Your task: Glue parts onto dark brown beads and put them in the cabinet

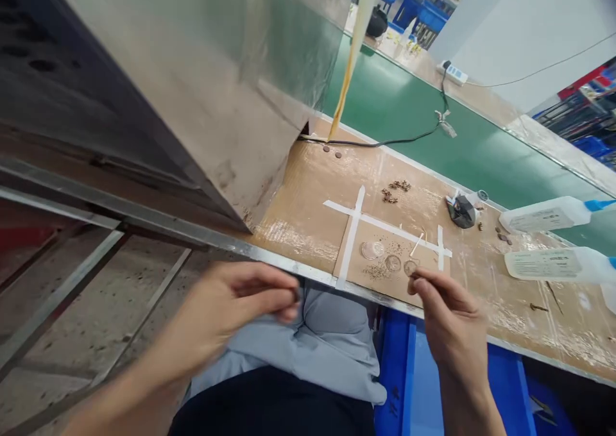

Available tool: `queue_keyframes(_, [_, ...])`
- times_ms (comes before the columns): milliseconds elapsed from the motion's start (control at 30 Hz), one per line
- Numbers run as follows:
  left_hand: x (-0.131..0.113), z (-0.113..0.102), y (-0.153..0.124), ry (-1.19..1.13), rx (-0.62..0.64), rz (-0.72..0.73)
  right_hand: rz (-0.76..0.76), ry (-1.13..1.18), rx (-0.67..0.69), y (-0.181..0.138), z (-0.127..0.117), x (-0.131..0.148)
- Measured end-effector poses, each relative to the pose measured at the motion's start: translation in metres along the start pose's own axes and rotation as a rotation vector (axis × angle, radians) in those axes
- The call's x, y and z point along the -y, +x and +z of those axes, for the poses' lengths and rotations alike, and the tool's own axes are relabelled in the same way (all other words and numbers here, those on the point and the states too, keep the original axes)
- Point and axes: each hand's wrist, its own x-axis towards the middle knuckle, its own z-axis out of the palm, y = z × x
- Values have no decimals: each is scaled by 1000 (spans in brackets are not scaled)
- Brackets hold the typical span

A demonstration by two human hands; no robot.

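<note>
My left hand (235,304), a little smeared by motion, is held in front of the table edge with thumb and fingers pinched. A small dark bit shows at its fingertips, too small to name. My right hand (452,320) is also pinched, its fingertips over the near side of a cardboard sheet (353,272); what they hold is hidden. Beside those fingertips is a small clear round dish (410,267). Left of it sit another clear dish (393,263) and a pinkish one (373,250). Tiny dark grains (376,272) are scattered around them, and a thin white stick (417,244) lies behind.
White tape (353,237) borders the cardboard. Clusters of small brown metal pieces (397,190) lie farther back. Two clear bottles with blue tops (548,216) lie at right, near a black pouch (461,211). A large metal box (202,90) stands left; a blue bin (411,372) sits below the table.
</note>
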Motion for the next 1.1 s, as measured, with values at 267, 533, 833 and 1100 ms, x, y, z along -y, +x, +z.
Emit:
queue_keyframes(267, [43,71,23,-343,71,-72,166,311,371,-36,61,33])
queue_keyframes(533, [43,72,19,-323,131,-87,204,246,419,-41,67,41])
queue_keyframes(833, [45,74,17,-429,248,-136,390,378,382,-38,68,32])
queue_keyframes(1100, [51,79,20,-404,349,13,642,676,495,-36,76,28])
